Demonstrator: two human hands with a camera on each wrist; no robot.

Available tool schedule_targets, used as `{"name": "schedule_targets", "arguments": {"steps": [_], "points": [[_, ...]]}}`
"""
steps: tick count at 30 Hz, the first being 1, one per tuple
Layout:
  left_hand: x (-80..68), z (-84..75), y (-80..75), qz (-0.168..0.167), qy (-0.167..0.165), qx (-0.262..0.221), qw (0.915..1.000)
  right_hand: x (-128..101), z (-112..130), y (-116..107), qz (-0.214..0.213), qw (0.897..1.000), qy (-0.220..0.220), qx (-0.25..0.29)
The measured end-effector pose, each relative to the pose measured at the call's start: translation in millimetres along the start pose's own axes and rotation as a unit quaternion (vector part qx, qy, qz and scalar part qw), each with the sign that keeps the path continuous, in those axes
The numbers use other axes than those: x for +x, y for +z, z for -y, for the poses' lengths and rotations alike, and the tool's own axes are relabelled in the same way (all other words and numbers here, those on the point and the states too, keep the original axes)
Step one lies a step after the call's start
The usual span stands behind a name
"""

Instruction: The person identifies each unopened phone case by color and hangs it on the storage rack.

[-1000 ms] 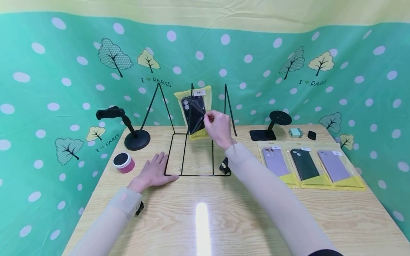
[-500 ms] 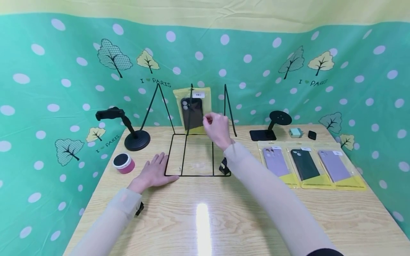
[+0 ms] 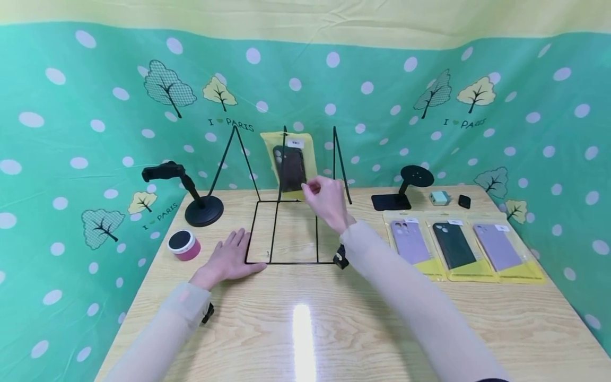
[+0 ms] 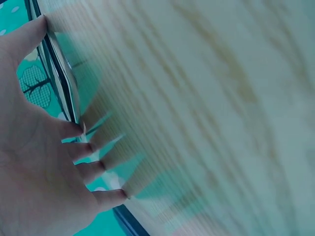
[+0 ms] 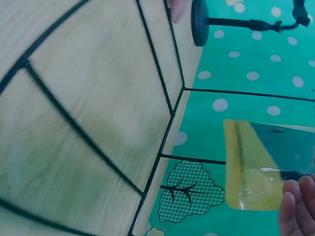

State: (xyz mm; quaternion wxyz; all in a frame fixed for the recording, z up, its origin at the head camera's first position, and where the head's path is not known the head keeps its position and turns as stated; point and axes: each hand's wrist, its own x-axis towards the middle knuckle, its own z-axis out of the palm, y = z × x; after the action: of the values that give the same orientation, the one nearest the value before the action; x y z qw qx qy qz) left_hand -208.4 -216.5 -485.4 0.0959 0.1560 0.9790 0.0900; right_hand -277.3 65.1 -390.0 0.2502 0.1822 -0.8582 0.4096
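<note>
Though likely light and slippery (stiff inside, filmy outside), steady the bagged phone case (image 3: 294, 168), tilted behind the middle rack post (image 3: 283, 164) near the table's (image 3: 253, 323) far edge, by its lower right edge, with right grip (image 3: 328, 200) pinching there and left grip (image 3: 231, 258) spread wide.

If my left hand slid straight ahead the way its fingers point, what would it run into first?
Your left hand would probably meet the black wire rack's left base bar first; it lies very close by, though any gap is hard to judge.
</note>
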Motion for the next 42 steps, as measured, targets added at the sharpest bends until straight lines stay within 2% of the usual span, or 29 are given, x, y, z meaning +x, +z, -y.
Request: {"name": "schedule_targets", "arguments": {"steps": [7,11,15,18,21,24,28,35,42], "points": [[1.4,-1.5,-0.4,-0.002,0.0,0.0,1.0,-25,-8,-12,0.024,0.998,-0.058,-0.002],[1.1,-1.0,0.2,0.001,0.001,0.004,1.0,-45,-13,-21,0.048,0.997,-0.048,-0.036],[-0.8,-0.1,0.5,0.001,0.002,0.005,1.0,-60,-22,-34,0.05,0.995,-0.04,-0.08],[-1.9,0.8,0.8,0.001,0.0,0.004,1.0,-68,-30,-46,0.056,0.995,-0.01,-0.084],[-1.0,1.6,1.9,-0.001,-0.001,0.004,1.0,-75,-40,-63,0.076,0.993,0.046,-0.082],[0.7,0.9,2.0,-0.002,0.0,0.004,1.0,-80,-50,-83,0.108,0.983,0.102,-0.104],[0.0,0.3,1.0,-0.001,0.001,0.004,1.0,-89,-66,-111,0.152,0.964,0.167,-0.142],[-0.3,1.9,-0.3,0.0,0.0,0.006,1.0,-104,-98,-151,0.167,0.946,0.206,-0.187],[1.5,0.6,-0.6,0.003,0.004,0.001,1.0,-123,-121,-174,0.179,0.928,0.253,-0.206]]}}
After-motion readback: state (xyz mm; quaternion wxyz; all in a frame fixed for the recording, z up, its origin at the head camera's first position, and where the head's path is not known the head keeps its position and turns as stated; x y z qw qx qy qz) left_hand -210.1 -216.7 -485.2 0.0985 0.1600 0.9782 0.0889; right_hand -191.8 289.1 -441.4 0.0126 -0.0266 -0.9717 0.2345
